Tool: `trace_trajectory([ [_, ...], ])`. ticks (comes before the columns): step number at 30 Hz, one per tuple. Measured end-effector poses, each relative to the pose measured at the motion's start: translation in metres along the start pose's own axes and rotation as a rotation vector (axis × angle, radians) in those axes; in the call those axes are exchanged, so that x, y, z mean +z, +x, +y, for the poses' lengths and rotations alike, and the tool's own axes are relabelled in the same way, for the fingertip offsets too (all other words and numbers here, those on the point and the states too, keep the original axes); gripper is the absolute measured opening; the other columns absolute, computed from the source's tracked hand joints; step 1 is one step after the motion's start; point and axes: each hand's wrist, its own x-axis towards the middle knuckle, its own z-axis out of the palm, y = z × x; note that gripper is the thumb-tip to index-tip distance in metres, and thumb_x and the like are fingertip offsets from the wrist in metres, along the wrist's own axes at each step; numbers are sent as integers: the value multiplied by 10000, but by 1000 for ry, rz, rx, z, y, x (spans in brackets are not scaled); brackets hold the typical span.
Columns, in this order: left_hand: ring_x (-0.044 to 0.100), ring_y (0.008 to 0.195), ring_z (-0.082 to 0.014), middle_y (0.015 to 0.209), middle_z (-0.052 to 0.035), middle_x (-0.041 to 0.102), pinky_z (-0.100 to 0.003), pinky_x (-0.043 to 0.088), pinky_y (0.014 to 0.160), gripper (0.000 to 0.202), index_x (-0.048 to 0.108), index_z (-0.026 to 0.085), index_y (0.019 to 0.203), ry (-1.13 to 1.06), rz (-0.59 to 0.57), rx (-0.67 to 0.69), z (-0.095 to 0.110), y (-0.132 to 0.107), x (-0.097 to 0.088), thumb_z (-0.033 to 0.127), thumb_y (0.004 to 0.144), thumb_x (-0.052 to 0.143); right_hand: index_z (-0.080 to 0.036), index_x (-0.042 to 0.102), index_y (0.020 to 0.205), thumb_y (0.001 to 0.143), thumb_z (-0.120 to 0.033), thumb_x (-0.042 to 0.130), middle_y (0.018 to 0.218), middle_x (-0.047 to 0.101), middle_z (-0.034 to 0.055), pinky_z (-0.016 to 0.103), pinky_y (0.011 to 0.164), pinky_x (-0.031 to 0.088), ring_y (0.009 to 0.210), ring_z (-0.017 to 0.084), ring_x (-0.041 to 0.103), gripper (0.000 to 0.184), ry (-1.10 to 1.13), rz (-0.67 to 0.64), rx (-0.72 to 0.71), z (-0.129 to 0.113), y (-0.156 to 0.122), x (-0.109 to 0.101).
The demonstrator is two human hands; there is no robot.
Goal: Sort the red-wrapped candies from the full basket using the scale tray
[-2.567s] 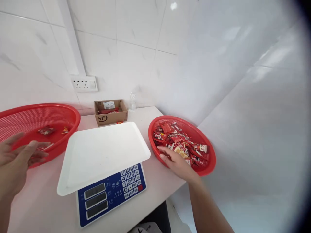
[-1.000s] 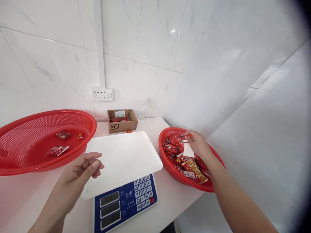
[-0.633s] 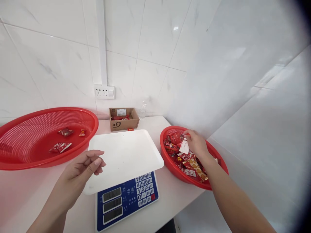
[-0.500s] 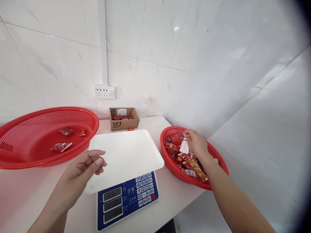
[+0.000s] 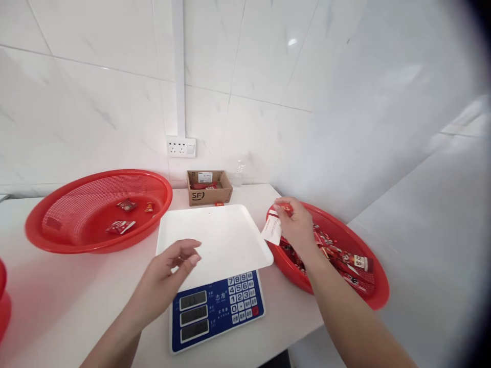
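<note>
Right grip (image 5: 295, 225): pinching flat red-and-white packet (image 5: 272, 228) | shifted to round red plastic basket's (image 5: 382, 286) left rim, seemingly singled out | left grip (image 5: 171, 268): loosely curled, nothing visible held

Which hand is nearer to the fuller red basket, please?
Right: the right hand holds a packet over the fuller red basket, while the left hand is farther away, by the white scale pan.

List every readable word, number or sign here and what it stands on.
"SF": cardboard box
"志准": scale's blue panel
"789", "456", "123", "0", ".": number keys
Too small or blurred: displays, Chinese-marked keys, box label, packet in the right hand, other snack wrappers.
</note>
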Motion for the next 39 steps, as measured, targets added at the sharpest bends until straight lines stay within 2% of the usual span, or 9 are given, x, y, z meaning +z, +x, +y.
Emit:
trace_trajectory([
  [3,624,788,-177,985,-47,662,-317,543,681,287,590,275,1072,175,-61,91,2,-5,13,416,838,501,-209,598,910,836,-337,483,951,673,50,338,816,462,905,209,608,187,269,-32,-50,-43,-16,27],
  [5,610,949,-203,1181,-59,600,-351,541,774,341,546,308,1173,293,-97,176,0,-7,20,382,842,513,-221,585,908,841,-338,479,944,668,39,333,774,485,867,199,614,172,437,-115,-31,-69,-29,45],
  [9,443,1244,-273,1401,-69,427,-454,464,952,478,448,336,1298,517,-117,282,-8,-6,24,350,832,552,-235,560,911,853,-329,462,956,650,21,333,801,476,875,182,605,148,553,-297,-41,-100,-48,73],
  [13,397,1280,-287,1399,-86,428,-489,431,983,436,472,300,1280,653,-182,292,-16,-2,21,314,849,536,-228,548,935,865,-371,450,949,639,17,326,757,471,730,152,604,187,581,-373,26,-98,-50,80],
  [19,423,1251,-284,1322,-106,499,-477,393,1010,326,555,237,1183,755,-261,245,-17,-1,21,326,875,497,-221,557,976,863,-437,460,960,645,22,311,718,474,672,137,604,262,572,-498,85,-81,-51,67],
  [24,558,1055,-262,1178,-98,571,-440,468,890,281,593,228,1113,810,-188,175,-13,-2,18,333,889,460,-242,555,1160,876,-395,460,1050,668,41,358,867,460,949,188,622,336,454,-703,21,-77,-61,61],
  [29,592,908,-244,1026,-95,590,-408,498,775,312,605,214,1104,858,-178,121,-11,-3,17,339,908,397,-201,521,1265,879,-331,459,1305,550,93,428,1039,343,1226,224,466,412,268,-612,-143,-74,-65,65],
  [34,593,895,-243,974,-92,606,-416,499,789,326,601,200,1142,822,-178,185,-15,-1,19,325,893,431,-217,470,1330,911,-435,412,1416,442,65,548,1101,161,1376,282,228,477,169,-786,-299,-83,-71,69],
  [39,626,903,-224,947,-71,653,-356,525,780,295,645,224,1061,669,-122,327,-17,0,19,358,876,458,-249,454,1340,929,-480,352,1399,465,52,580,1097,113,1376,266,232,482,159,-839,-362,-85,-71,50],
])
